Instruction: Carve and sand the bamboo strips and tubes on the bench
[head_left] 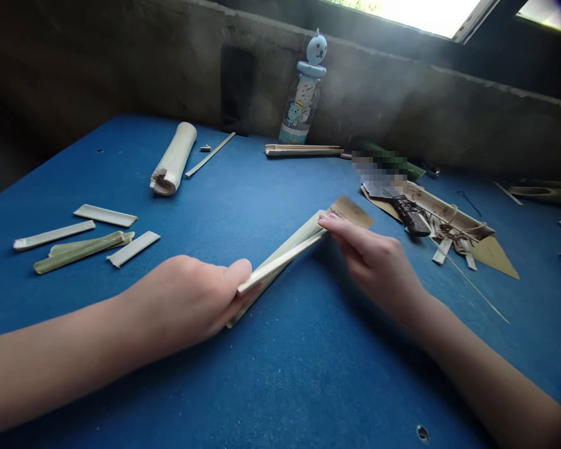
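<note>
1. Left hand (191, 305) sits nearest the camera, forearm coming in from the left edge. Its fingers are curled shut and the thumb presses down on the near end of a bamboo slat (303, 237).
2. Bamboo slat lies low over the blue table (280, 386), mid-frame between both hands and angled away to the right. Its near end looks split into two layers: a pale thin strip (275, 265) on top and a wider greenish layer under it. They appear to meet again near the brown far end.
3. Right hand (378, 262) pinches the slat close to that far end, fingertips pressed together on the upper strip, wrist off the table.
4. Step in hand, as a judgement: pulling the strip off the slat, with the split partly run and not through.
5. Going further calls for a firm clamp at the near end and an even, low pull, so the strip doesn't snap or run off thin.
6. Surroundings at far left: several cut slats (84, 240) lie loose, well apart from the hands.
7. Behind them are a pale bamboo tube (172, 159) on its side and a thin stick (210, 154) just beside it.
8. Back centre: a cartoon bottle (303, 93) stands upright against the wall, with a long split piece (303, 149) at its foot.
9. Right of the hands: a knife (404, 212), blade part blurred, rests against a bamboo trough (453, 218), with scraps and slivers around it.
</note>
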{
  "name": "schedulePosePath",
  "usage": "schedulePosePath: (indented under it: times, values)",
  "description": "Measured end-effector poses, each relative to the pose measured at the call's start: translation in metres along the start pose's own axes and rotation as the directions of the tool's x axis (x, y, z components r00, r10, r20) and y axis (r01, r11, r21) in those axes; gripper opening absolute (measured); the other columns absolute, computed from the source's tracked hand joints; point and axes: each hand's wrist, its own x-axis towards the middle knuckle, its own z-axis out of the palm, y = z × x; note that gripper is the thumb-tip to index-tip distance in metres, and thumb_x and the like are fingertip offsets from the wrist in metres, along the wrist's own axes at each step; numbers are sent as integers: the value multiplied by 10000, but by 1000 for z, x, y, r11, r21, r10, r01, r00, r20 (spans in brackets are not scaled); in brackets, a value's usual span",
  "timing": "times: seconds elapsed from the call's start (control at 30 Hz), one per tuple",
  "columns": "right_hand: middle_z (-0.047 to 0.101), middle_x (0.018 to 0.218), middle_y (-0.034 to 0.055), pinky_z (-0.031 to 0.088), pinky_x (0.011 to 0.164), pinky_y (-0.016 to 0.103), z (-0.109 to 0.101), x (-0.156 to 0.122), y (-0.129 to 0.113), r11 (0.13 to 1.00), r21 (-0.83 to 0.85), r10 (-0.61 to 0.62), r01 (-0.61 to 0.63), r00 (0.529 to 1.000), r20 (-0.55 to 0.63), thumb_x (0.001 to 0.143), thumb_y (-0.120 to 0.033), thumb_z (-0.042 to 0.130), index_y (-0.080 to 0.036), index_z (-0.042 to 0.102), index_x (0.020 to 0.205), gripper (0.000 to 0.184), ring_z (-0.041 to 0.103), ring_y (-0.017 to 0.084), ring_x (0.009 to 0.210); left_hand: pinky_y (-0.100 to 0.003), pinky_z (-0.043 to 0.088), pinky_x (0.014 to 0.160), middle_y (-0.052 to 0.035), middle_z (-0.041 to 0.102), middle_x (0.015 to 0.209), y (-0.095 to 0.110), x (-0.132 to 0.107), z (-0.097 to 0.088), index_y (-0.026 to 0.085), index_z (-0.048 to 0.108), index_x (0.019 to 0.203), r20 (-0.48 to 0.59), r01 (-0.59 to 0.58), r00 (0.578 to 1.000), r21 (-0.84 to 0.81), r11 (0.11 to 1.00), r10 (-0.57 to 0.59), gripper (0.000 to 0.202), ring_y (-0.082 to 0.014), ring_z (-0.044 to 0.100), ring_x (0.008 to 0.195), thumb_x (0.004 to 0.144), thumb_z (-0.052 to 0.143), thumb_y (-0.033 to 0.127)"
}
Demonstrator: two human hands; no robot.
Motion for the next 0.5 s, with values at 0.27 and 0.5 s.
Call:
schedulePosePath:
  times: [0.27, 0.5]
  values:
    - [747, 1427, 84, 522, 1245, 454, 19, 0, -44, 992, 98, -86, 82, 996, 32, 1050, -47, 460, -212, 718, 1391, 458, 666, 243, 1393, -356, 206, 478, -3, 589, 528, -5, 2, 28, 229, 588, 876, -69, 41, 997, -1, 999, -41, 532, -202, 517, 417, 1142, 163, 408]
    - [767, 1389, 130, 514, 1247, 434, 15, -3, -47, 986, 92, -140, 138, 990, 21, 1048, -15, 448, -170, 723, 1342, 431, 674, 236, 1388, -363, 209, 477, 3, 608, 531, 1, 1, 29, 226, 591, 884, -98, 55, 994, 36, 998, -51, 514, -199, 539, 403, 1145, 171, 363]
